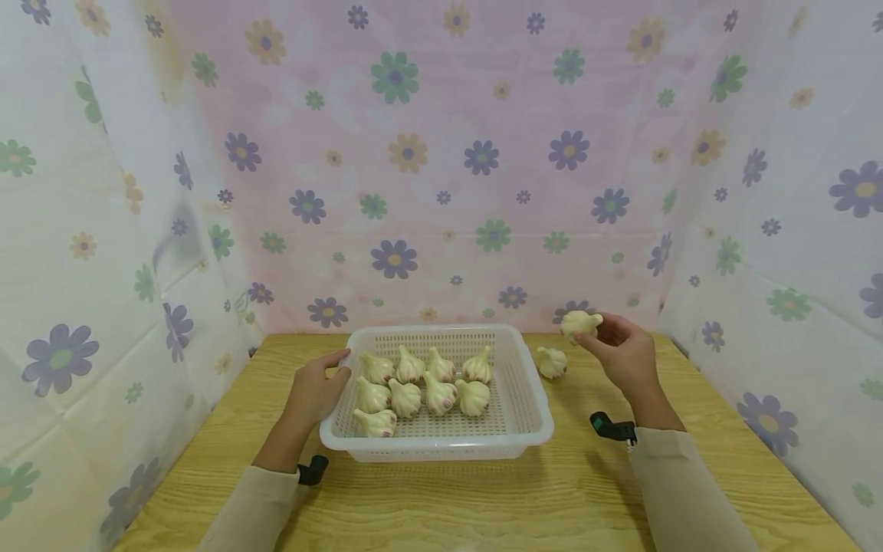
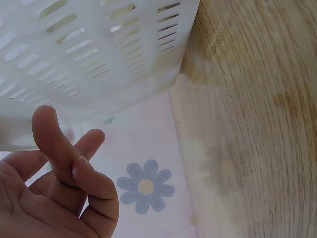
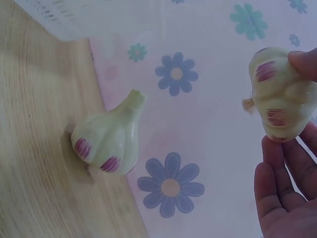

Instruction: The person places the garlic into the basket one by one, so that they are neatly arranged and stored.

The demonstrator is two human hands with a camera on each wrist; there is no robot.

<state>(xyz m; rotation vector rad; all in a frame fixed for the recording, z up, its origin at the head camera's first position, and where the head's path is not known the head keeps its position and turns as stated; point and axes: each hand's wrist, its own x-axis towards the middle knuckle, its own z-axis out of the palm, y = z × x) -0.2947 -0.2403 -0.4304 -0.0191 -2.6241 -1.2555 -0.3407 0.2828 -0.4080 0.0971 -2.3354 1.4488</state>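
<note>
A white plastic basket point(image 1: 441, 442) with slotted walls holds several garlic bulbs point(image 1: 405, 398), pale with purple streaks. My left hand point(image 1: 319, 387) is at the basket's left rim, its fingers curled at the edge; the left wrist view shows the slotted wall point(image 2: 99, 59) from below, above that hand. Off the basket's right side, my right hand point(image 1: 626, 356) pinches one garlic bulb point(image 3: 277, 94) between thumb and fingers, raised over the table. Another garlic bulb point(image 3: 109, 139) lies on the wood below it, between the basket and my right hand.
The basket stands on a wooden table point(image 1: 441, 510). Flower-printed cloth point(image 1: 441, 153) hangs behind the table and along both sides. A black wrist mount point(image 1: 610, 427) juts from my right wrist, and another point(image 1: 313, 470) from my left.
</note>
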